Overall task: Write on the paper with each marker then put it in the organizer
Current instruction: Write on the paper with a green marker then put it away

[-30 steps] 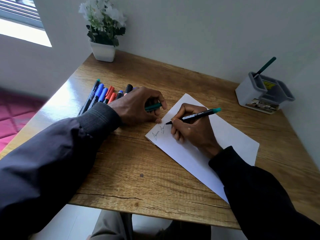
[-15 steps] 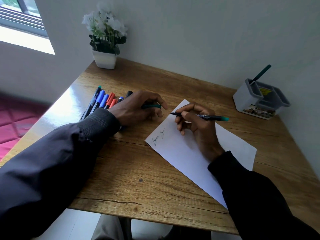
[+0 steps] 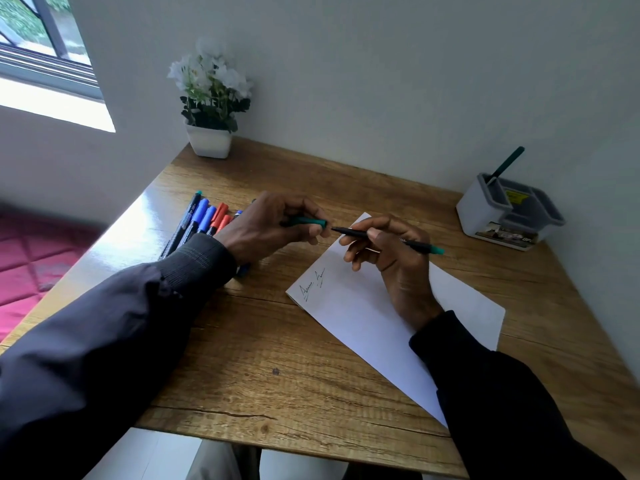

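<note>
My right hand [image 3: 388, 251] grips a thin green marker [image 3: 415, 244], lifted off the white paper [image 3: 374, 317], its bare tip pointing left. My left hand [image 3: 270, 226] pinches the marker's green cap [image 3: 306, 221], the cap's open end a short gap from the tip. Two small scribbles [image 3: 311, 285] sit near the paper's left corner. A row of blue, red and dark markers [image 3: 204, 220] lies on the table behind my left wrist, partly hidden by it. The grey organizer [image 3: 485, 216] stands at the far right with one green marker [image 3: 505, 166] upright in it.
A white pot of white flowers [image 3: 209, 136] stands at the table's far left corner. The wooden table [image 3: 277, 358] meets the wall at the back and on the right. A window is at upper left, a red cushion [image 3: 27, 268] lower left.
My right hand lifted the marker off the paper and swung its tip left towards the cap. My left hand rose a little with the cap. The view tilted up.
</note>
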Motion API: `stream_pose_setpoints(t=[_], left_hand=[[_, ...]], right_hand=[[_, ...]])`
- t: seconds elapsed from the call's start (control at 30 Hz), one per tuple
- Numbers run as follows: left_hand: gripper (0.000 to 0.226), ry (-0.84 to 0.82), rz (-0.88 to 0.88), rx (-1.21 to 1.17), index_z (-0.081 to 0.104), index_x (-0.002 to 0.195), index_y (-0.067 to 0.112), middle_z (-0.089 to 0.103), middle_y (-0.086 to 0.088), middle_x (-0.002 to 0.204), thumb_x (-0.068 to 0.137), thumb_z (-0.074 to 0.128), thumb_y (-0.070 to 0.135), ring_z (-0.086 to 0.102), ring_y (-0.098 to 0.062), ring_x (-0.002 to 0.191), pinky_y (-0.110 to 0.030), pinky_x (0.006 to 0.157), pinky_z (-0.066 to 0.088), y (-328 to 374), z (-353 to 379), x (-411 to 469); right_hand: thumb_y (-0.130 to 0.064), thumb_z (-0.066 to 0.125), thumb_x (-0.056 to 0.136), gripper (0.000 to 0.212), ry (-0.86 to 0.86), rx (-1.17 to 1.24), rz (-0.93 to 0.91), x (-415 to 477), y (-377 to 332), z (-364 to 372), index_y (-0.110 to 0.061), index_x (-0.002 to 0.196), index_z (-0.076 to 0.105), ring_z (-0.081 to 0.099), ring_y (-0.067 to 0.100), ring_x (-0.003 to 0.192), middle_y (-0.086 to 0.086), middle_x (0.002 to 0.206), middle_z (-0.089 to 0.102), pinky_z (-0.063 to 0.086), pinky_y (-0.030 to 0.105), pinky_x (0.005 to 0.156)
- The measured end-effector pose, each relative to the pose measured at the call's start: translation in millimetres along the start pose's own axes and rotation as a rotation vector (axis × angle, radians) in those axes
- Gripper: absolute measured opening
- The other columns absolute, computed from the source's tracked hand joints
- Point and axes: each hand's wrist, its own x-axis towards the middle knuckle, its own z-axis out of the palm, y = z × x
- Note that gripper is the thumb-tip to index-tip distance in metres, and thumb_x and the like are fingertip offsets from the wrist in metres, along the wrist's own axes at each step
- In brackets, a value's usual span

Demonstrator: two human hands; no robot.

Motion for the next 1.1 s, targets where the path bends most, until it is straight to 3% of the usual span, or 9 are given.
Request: stream_pose_setpoints(t=[0.47, 0.7, 0.97, 1.1], left_hand=[[0.02, 0.021, 0.053, -0.013, 0.072, 0.106, 0.007, 0.075, 0.003, 0.099, 0.087, 0.071, 0.005, 0.073, -0.011, 0.091, -0.025, 0.08, 0.061, 3, 3, -1], [0.015, 0.106, 0.156, 0.103, 0.075, 0.104, 0.007, 0.074, 0.01, 0.087, 0.09, 0.07, 0.011, 0.072, -0.014, 0.074, -0.024, 0.066, 0.06, 5, 4, -3], [0.011, 0.188, 0.288, 0.174, 0.073, 0.101, 0.012, 0.071, 0.006, 0.079, 0.095, 0.064, 0.008, 0.067, -0.017, 0.065, -0.033, 0.056, 0.058, 18, 18, -7], [0.014, 0.252, 0.297, 0.186, 0.076, 0.097, 0.004, 0.07, -0.001, 0.073, 0.095, 0.063, 0.01, 0.064, -0.017, 0.06, -0.033, 0.052, 0.055, 22, 19, -8]], right_hand=[[-0.007, 0.059, 0.099, 0.011, -0.039, -0.051, 0.001, 0, 0, 0, 0.004, 0.1, 0.062, 0.075, 0.041, 0.082, 0.025, 0.098, 0.076, 0.06, 0.038, 0.065], [-0.01, 0.069, 0.095, 0.014, 0.114, -0.1, -0.013, 2, -7, -1, 0.003, 0.094, 0.072, 0.07, 0.033, 0.069, 0.018, 0.083, 0.074, 0.056, 0.034, 0.056], [-0.006, 0.073, 0.092, 0.01, 0.081, -0.102, -0.055, 1, -18, 13, 0.0, 0.1, 0.076, 0.07, 0.03, 0.066, 0.017, 0.081, 0.075, 0.058, 0.032, 0.056], [-0.006, 0.073, 0.091, 0.01, 0.073, -0.021, -0.043, 2, -21, 16, 0.002, 0.097, 0.076, 0.067, 0.029, 0.063, 0.019, 0.077, 0.073, 0.055, 0.031, 0.056]])
